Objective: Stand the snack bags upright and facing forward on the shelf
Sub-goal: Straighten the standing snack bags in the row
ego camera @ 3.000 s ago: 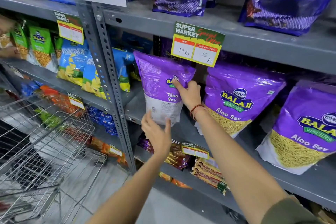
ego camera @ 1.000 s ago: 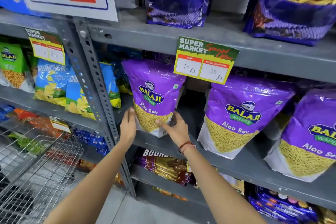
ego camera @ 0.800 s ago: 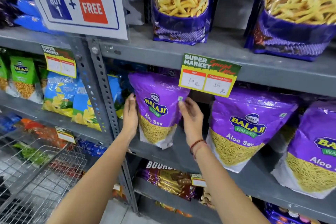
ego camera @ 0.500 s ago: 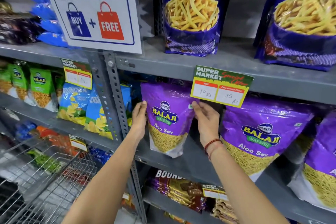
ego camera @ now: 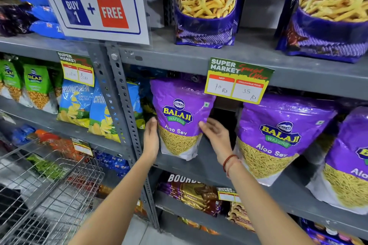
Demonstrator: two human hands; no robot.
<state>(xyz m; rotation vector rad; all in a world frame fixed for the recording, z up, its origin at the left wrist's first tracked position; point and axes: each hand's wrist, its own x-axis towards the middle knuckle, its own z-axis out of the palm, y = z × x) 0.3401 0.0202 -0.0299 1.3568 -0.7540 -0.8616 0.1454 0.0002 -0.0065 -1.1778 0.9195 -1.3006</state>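
Purple snack bag [ego camera: 180, 109] upright between left hand [ego camera: 150, 139] and right hand [ego camera: 217, 137].

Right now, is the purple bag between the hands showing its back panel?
No. The purple bag stands between the left hand and right hand with its front logo facing out.

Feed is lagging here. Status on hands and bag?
Left hand and right hand open, flat against sides of purple snack bag. Bag upright on shelf, logo forward. Nothing in the way.

Both hands have slid down the purple bag [ego camera: 180, 113], now flanking its lower half.
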